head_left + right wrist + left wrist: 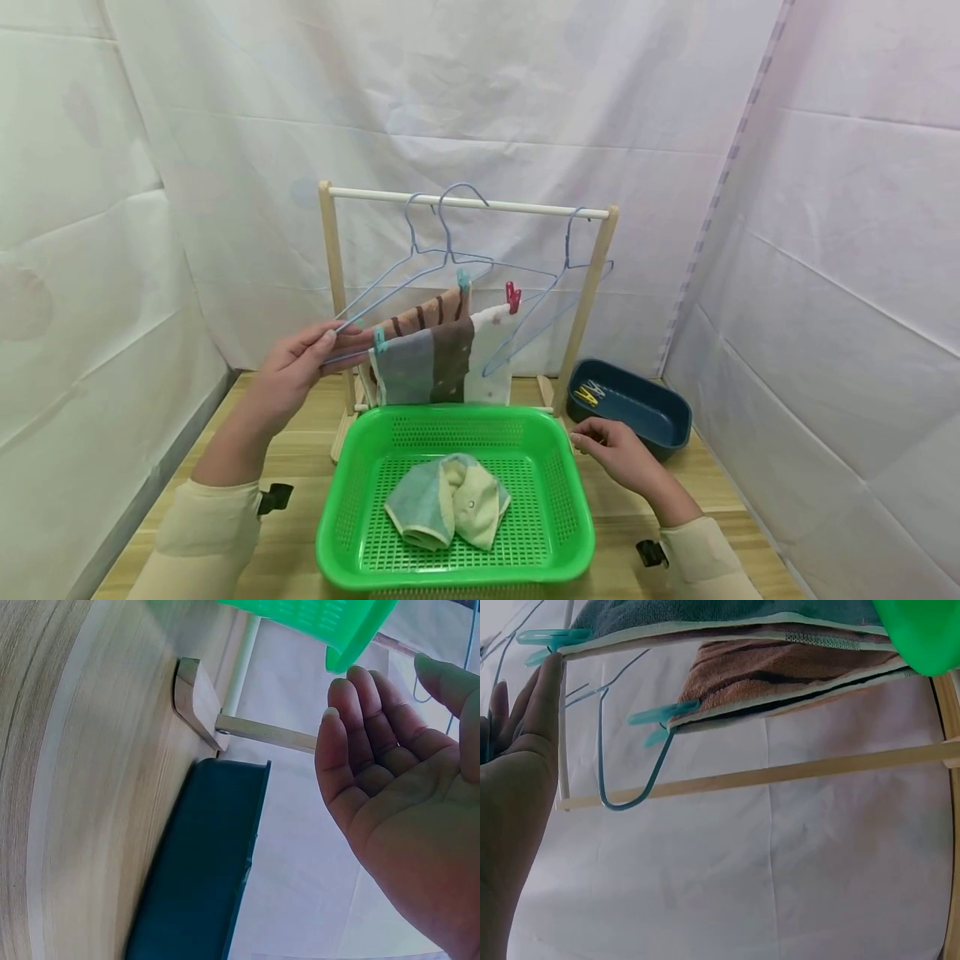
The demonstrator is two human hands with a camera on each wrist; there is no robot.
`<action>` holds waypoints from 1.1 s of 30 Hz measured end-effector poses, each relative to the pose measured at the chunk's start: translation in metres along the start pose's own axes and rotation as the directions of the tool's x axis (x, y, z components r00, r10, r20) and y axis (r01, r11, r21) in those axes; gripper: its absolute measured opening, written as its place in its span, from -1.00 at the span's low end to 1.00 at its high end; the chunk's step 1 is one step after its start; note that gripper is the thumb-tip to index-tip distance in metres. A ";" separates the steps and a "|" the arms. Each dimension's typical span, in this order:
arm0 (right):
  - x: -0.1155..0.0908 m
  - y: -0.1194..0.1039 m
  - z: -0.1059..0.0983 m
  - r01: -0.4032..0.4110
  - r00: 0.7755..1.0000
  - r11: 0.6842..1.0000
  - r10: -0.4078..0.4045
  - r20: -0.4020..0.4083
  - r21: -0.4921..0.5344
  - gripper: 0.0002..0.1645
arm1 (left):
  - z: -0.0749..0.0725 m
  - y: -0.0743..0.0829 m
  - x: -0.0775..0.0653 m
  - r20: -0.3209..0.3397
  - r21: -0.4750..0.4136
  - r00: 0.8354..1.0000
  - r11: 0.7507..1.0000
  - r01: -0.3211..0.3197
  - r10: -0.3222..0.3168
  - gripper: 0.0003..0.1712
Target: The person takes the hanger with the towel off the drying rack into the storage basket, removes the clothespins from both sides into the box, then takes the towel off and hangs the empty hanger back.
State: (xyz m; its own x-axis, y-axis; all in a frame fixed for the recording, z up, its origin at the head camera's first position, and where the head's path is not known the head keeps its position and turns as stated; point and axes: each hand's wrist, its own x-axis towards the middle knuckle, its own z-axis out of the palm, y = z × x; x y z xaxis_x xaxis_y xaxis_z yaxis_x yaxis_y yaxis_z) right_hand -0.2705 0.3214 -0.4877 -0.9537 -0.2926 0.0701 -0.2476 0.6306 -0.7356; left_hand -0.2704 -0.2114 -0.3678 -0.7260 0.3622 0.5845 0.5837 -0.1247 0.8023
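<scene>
My left hand (300, 354) pinches the left corner of a blue wire hanger (397, 287), thumb in front. Over this hanger's lower bar lies a grey, brown and white towel (453, 358), with a teal clothespin (379, 338) at its left and a red clothespin (513, 297) at its right. Its hook overlaps the rack's white rod in the head view. Behind it, an orange-brown striped towel (780, 671) hangs on another hanger, held by teal clothespins (660, 716). Beside the green basket's right rim, my right hand (618, 454) holds nothing, its fingers loosely bent.
A green plastic basket (337, 500) stands in front of the wooden drying rack (585, 300), with a crumpled blue-green and cream towel (450, 500) inside. A bare hanger (543, 308) hangs at the rod's right. Behind my right hand, a dark blue bin (652, 408) contains yellow and white clothespins (587, 393).
</scene>
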 end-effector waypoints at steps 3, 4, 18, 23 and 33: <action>0.000 0.000 0.000 0.007 1.000 1.000 -0.007 0.007 0.007 -0.70 | -0.004 0.002 -0.006 0.027 -0.028 0.999 0.999 -0.025 0.026 -0.57; 0.000 0.000 0.000 0.008 1.000 1.000 -0.008 0.009 0.009 -0.69 | -0.005 0.002 -0.008 0.037 -0.032 0.999 0.999 -0.028 0.029 -0.57; -0.001 -0.001 0.001 0.007 1.000 1.000 -0.007 0.005 0.009 -0.69 | -0.017 0.013 -0.027 0.110 -0.062 0.993 0.998 -0.028 0.035 -0.52; -0.001 -0.001 0.001 0.011 1.000 1.000 -0.011 0.008 0.021 -0.70 | -0.019 0.015 -0.029 0.156 -0.125 0.983 0.989 -0.075 0.094 -0.50; -0.001 -0.002 0.001 0.023 1.000 1.000 -0.023 0.014 0.009 -0.69 | -0.022 0.018 -0.030 0.234 -0.319 0.946 0.937 -0.143 0.224 -0.39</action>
State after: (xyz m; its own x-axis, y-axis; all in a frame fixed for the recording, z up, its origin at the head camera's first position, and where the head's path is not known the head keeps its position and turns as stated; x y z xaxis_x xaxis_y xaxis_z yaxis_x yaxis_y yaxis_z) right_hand -0.2691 0.3199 -0.4871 -0.9453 -0.3170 0.0772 -0.2675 0.6177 -0.7395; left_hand -0.2457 -0.2447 -0.3679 -0.4711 0.5307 0.7046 0.5350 -0.4632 0.7066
